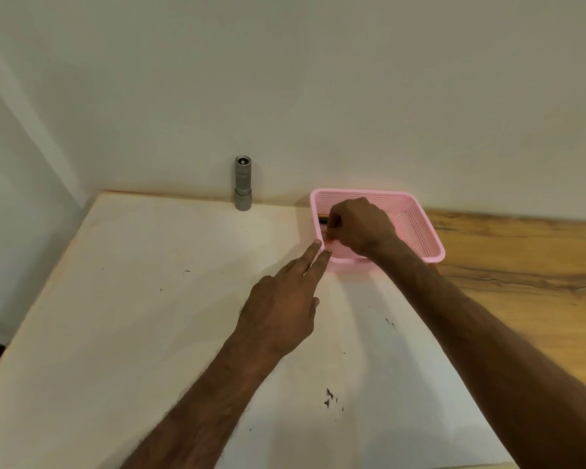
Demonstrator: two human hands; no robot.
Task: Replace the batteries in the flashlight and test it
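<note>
My right hand [359, 225] is down in the pink basket [416, 228], its grip pinching something small and reddish; left hand [285, 299] released, fingertips touching the basket's rim; flashlight [243, 183] upright on the desk [132, 299].

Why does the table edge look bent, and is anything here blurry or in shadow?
Head view: the wide-angle lens bows the table edges; soft, even light with no harsh glare; a faint shadow falls beside the flashlight; the right hand hides most of what lies in the pink basket, so its contents stay unclear.

Plain white walls [318, 79] behind a wood-grain tabletop [521, 265].
</note>
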